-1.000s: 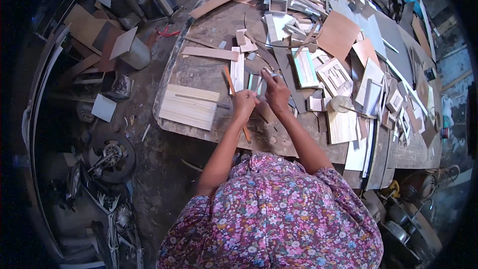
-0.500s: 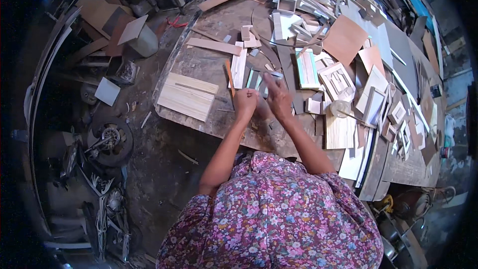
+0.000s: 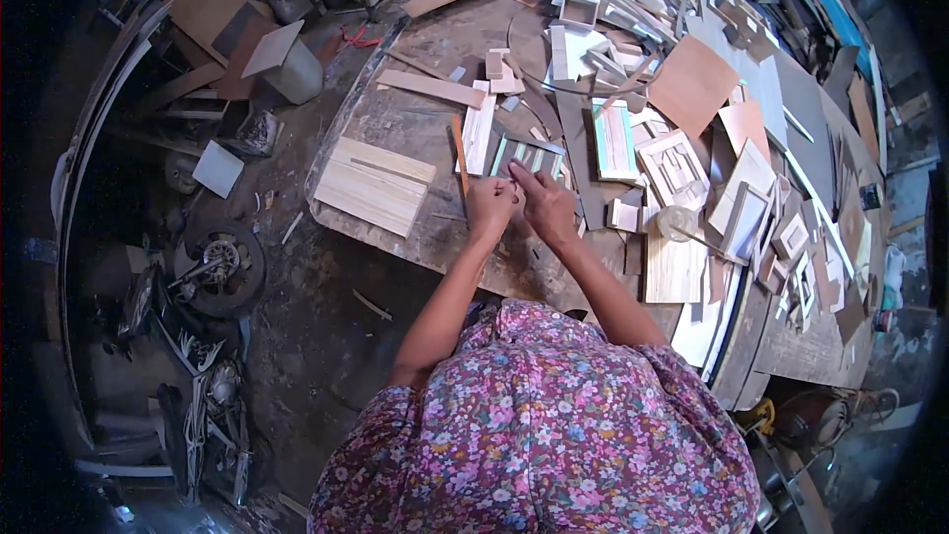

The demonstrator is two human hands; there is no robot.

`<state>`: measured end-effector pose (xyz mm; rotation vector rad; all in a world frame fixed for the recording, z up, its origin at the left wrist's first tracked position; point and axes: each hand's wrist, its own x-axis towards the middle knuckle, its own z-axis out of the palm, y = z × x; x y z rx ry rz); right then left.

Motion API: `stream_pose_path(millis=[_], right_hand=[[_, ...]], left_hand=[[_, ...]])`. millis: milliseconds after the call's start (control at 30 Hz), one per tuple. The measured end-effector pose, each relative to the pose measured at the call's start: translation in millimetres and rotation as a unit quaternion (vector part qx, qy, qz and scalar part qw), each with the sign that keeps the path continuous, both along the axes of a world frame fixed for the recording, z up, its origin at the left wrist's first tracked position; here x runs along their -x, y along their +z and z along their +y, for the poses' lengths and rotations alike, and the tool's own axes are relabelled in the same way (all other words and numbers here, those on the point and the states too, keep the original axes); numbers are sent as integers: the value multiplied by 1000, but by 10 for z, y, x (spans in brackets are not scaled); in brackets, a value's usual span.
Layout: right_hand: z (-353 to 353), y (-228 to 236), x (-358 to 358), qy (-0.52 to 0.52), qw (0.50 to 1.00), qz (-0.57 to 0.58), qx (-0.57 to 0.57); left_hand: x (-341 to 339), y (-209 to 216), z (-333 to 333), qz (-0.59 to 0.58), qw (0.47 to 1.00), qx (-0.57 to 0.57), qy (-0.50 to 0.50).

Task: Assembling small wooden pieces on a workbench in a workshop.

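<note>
Over the near edge of the workbench, my two hands are close together. My left hand [image 3: 491, 208] is closed in a fist, and whatever it grips is too small to make out. Just beside it, my right hand [image 3: 547, 206] has its fingers curled in, index finger and thumb meeting near the left fist; what lies between them is hidden. Right beyond the hands lies a small dark panel with pale green strips [image 3: 529, 155], partly covered by my fingers. An orange stick [image 3: 460, 150] and a pale narrow wooden board [image 3: 476, 129] lie beyond my left hand.
To the left is a pale slatted wood panel [image 3: 371, 188]. Small wooden frames [image 3: 672, 170], a green-edged box [image 3: 615, 138], brown sheets [image 3: 692, 86] and a round tub with a stick [image 3: 677, 224] crowd the right. A wheel [image 3: 217, 267] stands on the floor at left.
My right hand, blurred and slightly apart before, has come in against my left hand, and its fingers have curled in. The panel with green strips now shows more.
</note>
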<state>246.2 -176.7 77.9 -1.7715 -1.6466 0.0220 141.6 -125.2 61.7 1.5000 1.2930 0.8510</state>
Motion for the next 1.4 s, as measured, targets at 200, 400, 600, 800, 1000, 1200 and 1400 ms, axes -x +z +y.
stream_pose_path(millis=[200, 400, 600, 800, 1000, 1200, 1400], right_hand=[[211, 20, -147, -66, 996, 48, -34], [38, -48, -70, 5, 1000, 18, 19], [178, 85, -234, -62, 997, -25, 26], [52, 101, -127, -4, 999, -32, 21], [217, 107, -280, -72, 997, 26, 7], [13, 32, -182, -5, 998, -46, 50], [232, 163, -293, -56, 998, -25, 2]], left_hand=[[-87, 38, 3, -25, 999, 27, 8], [-68, -60, 38, -61, 998, 24, 20], [-113, 119, -59, 4, 999, -46, 28], [-102, 140, -83, 25, 995, -95, 35], [-193, 302, -114, -8, 998, -54, 31], [-151, 124, -89, 34, 996, -78, 31], [-194, 212, -106, 11, 995, -91, 41]])
